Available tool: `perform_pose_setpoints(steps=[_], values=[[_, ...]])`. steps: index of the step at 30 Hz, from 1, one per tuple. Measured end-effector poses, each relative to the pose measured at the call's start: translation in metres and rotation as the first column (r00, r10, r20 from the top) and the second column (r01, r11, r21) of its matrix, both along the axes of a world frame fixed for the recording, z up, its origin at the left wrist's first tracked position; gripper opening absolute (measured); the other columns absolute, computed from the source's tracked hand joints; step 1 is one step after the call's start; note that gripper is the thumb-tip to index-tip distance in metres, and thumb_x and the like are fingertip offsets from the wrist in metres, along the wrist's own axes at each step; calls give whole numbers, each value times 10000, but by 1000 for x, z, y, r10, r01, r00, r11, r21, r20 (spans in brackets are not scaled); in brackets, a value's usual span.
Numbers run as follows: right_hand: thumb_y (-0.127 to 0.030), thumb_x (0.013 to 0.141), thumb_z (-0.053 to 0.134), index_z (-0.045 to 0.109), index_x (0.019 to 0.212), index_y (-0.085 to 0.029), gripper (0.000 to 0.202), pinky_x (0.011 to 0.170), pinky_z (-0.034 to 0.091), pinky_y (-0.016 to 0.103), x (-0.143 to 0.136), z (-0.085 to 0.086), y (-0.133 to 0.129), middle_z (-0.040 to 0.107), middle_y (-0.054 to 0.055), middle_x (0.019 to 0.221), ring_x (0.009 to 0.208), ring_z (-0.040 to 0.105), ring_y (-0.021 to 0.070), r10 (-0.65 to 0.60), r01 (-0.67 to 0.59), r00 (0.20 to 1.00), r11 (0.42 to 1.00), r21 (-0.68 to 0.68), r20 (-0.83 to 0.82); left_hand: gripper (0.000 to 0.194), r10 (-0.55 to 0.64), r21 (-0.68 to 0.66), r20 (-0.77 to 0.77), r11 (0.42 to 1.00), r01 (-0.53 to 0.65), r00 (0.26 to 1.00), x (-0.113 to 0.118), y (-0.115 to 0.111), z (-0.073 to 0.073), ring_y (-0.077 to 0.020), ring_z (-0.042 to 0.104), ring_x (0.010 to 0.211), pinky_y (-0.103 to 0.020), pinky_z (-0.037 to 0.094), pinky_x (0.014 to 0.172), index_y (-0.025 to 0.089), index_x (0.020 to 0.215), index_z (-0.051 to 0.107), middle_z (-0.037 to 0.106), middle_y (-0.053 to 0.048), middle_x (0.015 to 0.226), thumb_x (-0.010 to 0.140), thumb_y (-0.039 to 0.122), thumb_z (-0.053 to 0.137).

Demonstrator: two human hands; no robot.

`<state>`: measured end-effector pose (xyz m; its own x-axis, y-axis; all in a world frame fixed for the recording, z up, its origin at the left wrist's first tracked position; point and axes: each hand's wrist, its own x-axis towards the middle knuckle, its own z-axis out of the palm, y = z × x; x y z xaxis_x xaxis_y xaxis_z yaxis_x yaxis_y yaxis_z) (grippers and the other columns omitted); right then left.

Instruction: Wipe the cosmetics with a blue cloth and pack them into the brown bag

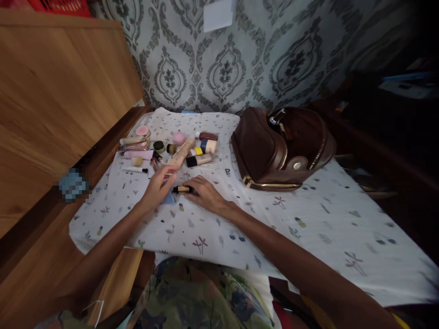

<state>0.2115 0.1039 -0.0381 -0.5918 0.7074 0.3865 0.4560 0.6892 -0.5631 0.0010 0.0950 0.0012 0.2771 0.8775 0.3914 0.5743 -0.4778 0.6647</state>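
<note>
My right hand (pixel 206 194) has its fingers closed on a small black and gold tube (pixel 183 189) just above the printed cloth. Beside it, my left hand (pixel 159 183) is partly curled, with a blue cloth (pixel 169 197) under and beside its fingers; whether it grips that cloth is unclear. A long beige tube (pixel 181 154) lies just beyond my left fingertips. Around it are a pink sponge (pixel 179 138), a black-capped bottle (pixel 200 160), a dark red tube (pixel 207 136), a blue and beige bottle (pixel 209 146) and a round dark-lidded jar (pixel 158 146).
An open brown bag (pixel 264 151) stands on the right half of the printed cloth (pixel 302 237). More cosmetics, including a pink tube (pixel 139 155) and a pink compact (pixel 142 131), lie at the left. A wooden panel (pixel 65 87) rises at the left, and a patterned wall stands behind.
</note>
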Motion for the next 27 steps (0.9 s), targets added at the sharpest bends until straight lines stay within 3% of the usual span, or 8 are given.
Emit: perform_pose_setpoints(steps=[4, 6, 9, 13, 19, 21, 24, 27], values=[[-238, 894, 672, 694, 1107, -140, 235, 875, 478, 384, -2, -3, -1, 706, 110, 976, 951, 603, 243, -16, 15, 999, 1000, -18, -49, 460, -98, 71, -440, 987, 144, 892, -12, -23, -15, -303, 524, 1252, -477, 405, 1065, 189, 1327, 525, 584, -145, 1332, 953, 458, 533], [-230, 888, 675, 705, 1093, -149, 223, 861, 480, 373, -1, -3, -2, 712, 98, 948, 933, 611, 236, -23, 18, 996, 998, -54, -88, 405, -65, 99, -529, 986, 138, 846, -16, -28, -19, -305, 542, 1204, -484, 416, 1031, 184, 1296, 547, 607, -142, 1277, 977, 429, 500], [-252, 885, 672, 723, 1066, -178, 202, 838, 483, 359, 4, -2, -6, 720, 80, 941, 894, 619, 218, -36, 17, 988, 992, -123, -149, 291, -58, 72, -543, 991, 116, 837, -16, -26, -19, -259, 596, 1000, -405, 466, 896, 191, 1110, 621, 645, -95, 1051, 996, 411, 467], [-397, 899, 644, 717, 1087, -175, 300, 757, 496, 328, 10, 2, -8, 719, 67, 944, 799, 618, 183, -50, -52, 948, 950, -309, -314, 285, -133, -40, -405, 991, 128, 905, -12, -20, -8, -188, 596, 825, -295, 455, 759, 214, 935, 626, 615, -32, 893, 983, 459, 489], [-566, 820, 687, 686, 983, -166, 432, 571, 473, 261, 12, 2, 1, 667, 10, 732, 583, 557, 120, -163, -277, 816, 733, -622, -555, 280, -55, -108, -93, 993, 45, 994, 7, -7, 5, -140, 540, 632, -250, 407, 624, 213, 1047, 625, 603, 28, 738, 947, 455, 527], [-550, 784, 730, 680, 965, -176, 419, 546, 451, 249, 14, 2, 6, 666, 4, 733, 568, 544, 111, -212, -271, 782, 731, -626, -586, 269, -5, -120, -1, 993, 5, 1000, 18, 3, 5, -129, 506, 578, -242, 382, 581, 208, 1003, 620, 563, 44, 671, 946, 451, 521], [-517, 728, 788, 674, 969, -190, 422, 538, 431, 237, 18, 1, 11, 683, 6, 800, 606, 551, 112, -257, -228, 726, 786, -575, -638, 302, 16, -158, 155, 987, 9, 988, 34, 23, 1, -126, 500, 560, -242, 386, 562, 199, 843, 591, 528, 42, 627, 928, 484, 542], [-496, 690, 817, 672, 954, -186, 433, 560, 430, 239, 21, -1, 16, 697, 15, 835, 657, 565, 121, -290, -149, 693, 838, -525, -660, 398, 22, -226, 286, 973, 45, 958, 43, 38, -6, -133, 509, 548, -251, 396, 544, 194, 818, 599, 525, 31, 611, 917, 574, 532]])
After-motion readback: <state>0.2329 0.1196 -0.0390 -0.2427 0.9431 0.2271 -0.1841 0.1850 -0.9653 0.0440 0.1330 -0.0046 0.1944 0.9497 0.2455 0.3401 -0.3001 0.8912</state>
